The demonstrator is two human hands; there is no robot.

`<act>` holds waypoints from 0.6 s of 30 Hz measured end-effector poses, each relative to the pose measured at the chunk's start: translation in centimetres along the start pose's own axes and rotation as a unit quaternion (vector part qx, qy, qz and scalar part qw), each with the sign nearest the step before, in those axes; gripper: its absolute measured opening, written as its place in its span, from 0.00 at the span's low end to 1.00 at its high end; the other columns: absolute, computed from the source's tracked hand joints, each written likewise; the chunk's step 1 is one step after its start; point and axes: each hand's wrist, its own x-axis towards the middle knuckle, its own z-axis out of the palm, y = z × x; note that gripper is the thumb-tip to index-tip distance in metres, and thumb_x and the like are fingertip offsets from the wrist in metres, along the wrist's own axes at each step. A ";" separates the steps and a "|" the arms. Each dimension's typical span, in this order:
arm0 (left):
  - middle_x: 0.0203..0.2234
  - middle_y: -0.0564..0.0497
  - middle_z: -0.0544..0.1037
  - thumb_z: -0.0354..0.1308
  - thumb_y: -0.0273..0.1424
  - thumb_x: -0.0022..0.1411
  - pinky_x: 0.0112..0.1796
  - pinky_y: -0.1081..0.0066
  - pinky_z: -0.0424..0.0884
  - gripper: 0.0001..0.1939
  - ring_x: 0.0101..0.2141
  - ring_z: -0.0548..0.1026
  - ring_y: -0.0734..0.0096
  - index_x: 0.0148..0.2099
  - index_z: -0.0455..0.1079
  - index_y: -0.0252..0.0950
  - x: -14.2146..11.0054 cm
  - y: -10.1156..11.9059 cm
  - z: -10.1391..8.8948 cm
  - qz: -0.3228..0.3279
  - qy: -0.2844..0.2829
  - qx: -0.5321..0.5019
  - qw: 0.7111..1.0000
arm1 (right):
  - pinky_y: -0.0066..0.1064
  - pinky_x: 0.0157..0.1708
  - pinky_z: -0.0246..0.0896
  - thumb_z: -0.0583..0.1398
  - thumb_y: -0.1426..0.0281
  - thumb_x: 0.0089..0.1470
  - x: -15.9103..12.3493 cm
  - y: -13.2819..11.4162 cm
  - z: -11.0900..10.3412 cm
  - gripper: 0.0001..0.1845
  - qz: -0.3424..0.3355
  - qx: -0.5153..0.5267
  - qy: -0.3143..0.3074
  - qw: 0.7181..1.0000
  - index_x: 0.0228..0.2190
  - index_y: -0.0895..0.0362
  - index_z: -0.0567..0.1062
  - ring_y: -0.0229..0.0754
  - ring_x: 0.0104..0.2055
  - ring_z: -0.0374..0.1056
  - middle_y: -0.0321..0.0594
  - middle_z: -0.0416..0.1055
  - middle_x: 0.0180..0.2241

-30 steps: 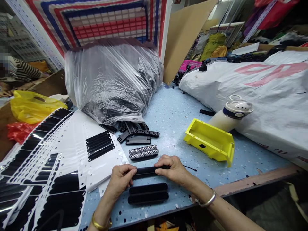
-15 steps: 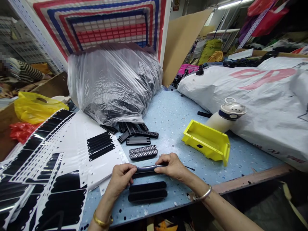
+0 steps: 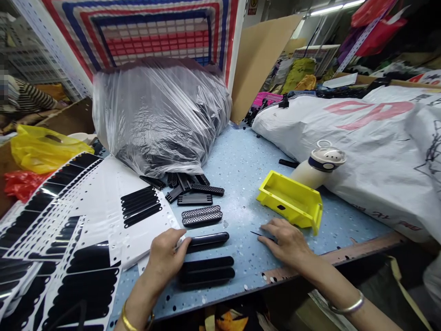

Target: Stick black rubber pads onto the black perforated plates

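Note:
My left hand point(image 3: 167, 253) pinches the left end of a long black plastic bar point(image 3: 208, 240), which lies just above the blue table. Two more black bars point(image 3: 206, 270) lie side by side right below it. My right hand point(image 3: 287, 240) rests flat on the table to the right, fingers stretched over a thin dark pointed tool point(image 3: 259, 234). Two mesh-faced strips point(image 3: 201, 216) lie just beyond the held bar.
White backing sheets point(image 3: 103, 220) with black stickers cover the left side. A clear bag point(image 3: 158, 115) of black parts stands behind, with loose parts point(image 3: 189, 186) at its foot. A yellow bin point(image 3: 291, 200), a white bottle point(image 3: 319, 165) and a white sack point(image 3: 372, 138) are on the right.
My right hand has let go of the black bar and moved right, down onto the table over the thin tool. The left hand still holds the bar's left end.

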 end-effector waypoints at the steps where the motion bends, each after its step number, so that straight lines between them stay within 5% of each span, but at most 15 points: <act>1: 0.28 0.45 0.81 0.57 0.34 0.61 0.33 0.66 0.73 0.09 0.29 0.77 0.63 0.39 0.78 0.37 0.2 0.8 0.2 0.032 0.002 0.005 0.999 | 0.35 0.33 0.61 0.61 0.68 0.54 -0.2 -0.1 0.3 0.08 -0.021 -0.007 0.006 1.000 0.31 0.56 0.81 0.48 0.32 0.68 0.45 0.74 0.29; 6: 0.33 0.43 0.80 0.63 0.26 0.55 0.36 0.61 0.73 0.07 0.34 0.75 0.58 0.39 0.75 0.35 1.5 4.5 3.0 0.138 -0.058 -0.004 0.989 | 0.34 0.29 0.54 0.53 0.77 0.57 0.8 -1.5 1.4 0.18 -0.056 0.015 0.050 0.997 0.21 0.57 0.76 0.45 0.28 0.63 0.46 0.69 0.24; 13: 0.31 0.44 0.79 0.64 0.24 0.55 0.37 0.60 0.72 0.04 0.33 0.74 0.58 0.35 0.74 0.33 2.7 5.2 5.2 0.105 -0.171 0.061 0.978 | 0.30 0.27 0.60 0.52 0.73 0.61 0.6 -4.8 0.6 0.12 -0.029 0.196 0.029 0.980 0.30 0.57 0.74 0.40 0.25 0.68 0.39 0.71 0.23; 18: 0.29 0.45 0.78 0.61 0.23 0.57 0.35 0.63 0.70 0.02 0.32 0.73 0.60 0.33 0.73 0.33 2.5 4.8 5.5 0.091 -0.179 0.052 0.978 | 0.29 0.27 0.63 0.57 0.73 0.56 0.6 -7.5 -0.2 0.08 -0.023 0.303 0.012 0.953 0.35 0.57 0.77 0.39 0.26 0.70 0.38 0.74 0.25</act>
